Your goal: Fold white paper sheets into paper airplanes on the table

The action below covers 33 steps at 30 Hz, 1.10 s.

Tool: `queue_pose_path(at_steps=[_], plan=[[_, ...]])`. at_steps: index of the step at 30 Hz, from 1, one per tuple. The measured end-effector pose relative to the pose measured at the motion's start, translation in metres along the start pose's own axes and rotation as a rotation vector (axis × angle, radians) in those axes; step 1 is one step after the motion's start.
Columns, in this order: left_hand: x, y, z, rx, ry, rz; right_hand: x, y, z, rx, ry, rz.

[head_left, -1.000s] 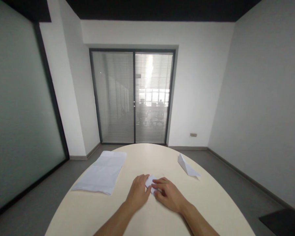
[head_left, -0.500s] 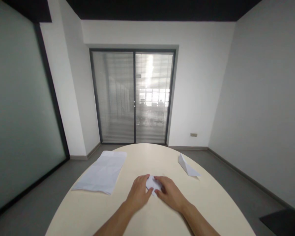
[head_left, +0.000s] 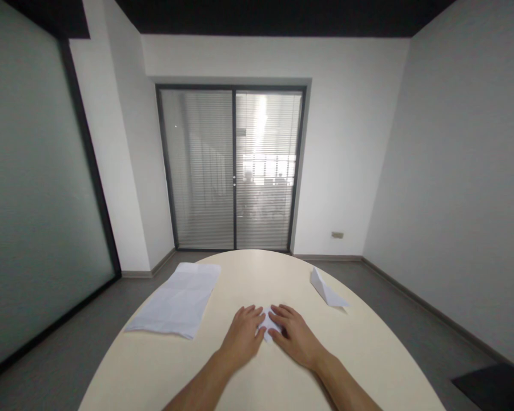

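A small piece of folded white paper (head_left: pixel 270 321) lies on the table in front of me, its sides partly covered by both hands. Along its left side, my left hand (head_left: pixel 245 331) holds it with the fingers over the edge and the thumb at the near corner. From the right, my right hand (head_left: pixel 296 334) grips it, fingertips on top and thumb at the near part. The two thumbs nearly meet. How the folds run beneath the fingers is hidden.
A larger white sheet with crease lines (head_left: pixel 177 299) lies flat at the left of the round pale table (head_left: pixel 257 377). A folded paper plane-like piece (head_left: pixel 326 290) rests near the right edge. Beyond the table stands a glazed door with blinds (head_left: pixel 233 171).
Both hands have shifted slightly on the folded paper; the left fingers have spread a little and cover more of its left side. The other papers have not moved.
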<state>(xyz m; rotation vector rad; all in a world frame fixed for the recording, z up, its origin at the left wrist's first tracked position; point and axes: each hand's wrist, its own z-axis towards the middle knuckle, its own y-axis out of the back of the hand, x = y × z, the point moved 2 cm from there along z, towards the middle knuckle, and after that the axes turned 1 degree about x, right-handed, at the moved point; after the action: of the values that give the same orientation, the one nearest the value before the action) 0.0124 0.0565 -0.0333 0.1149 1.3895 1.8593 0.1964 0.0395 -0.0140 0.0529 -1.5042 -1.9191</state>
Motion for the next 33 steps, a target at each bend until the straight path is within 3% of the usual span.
queue_pose_path(at_steps=[5,9,15,22,33], plan=[[-0.006,0.006,0.000,0.055,-0.081,-0.022,0.006,0.007,0.003,0.023,0.067,0.064],[-0.012,0.010,0.000,0.016,-0.122,-0.018,0.003,0.007,0.003,0.003,0.039,0.065],[-0.010,0.006,0.000,-0.056,-0.039,-0.014,-0.005,-0.003,0.002,0.001,-0.014,0.049],[-0.005,0.002,-0.001,-0.058,-0.009,-0.108,-0.006,-0.003,0.001,-0.053,0.017,0.178],[0.003,-0.001,0.001,-0.089,0.106,-0.262,0.011,0.007,-0.001,-0.018,0.026,0.302]])
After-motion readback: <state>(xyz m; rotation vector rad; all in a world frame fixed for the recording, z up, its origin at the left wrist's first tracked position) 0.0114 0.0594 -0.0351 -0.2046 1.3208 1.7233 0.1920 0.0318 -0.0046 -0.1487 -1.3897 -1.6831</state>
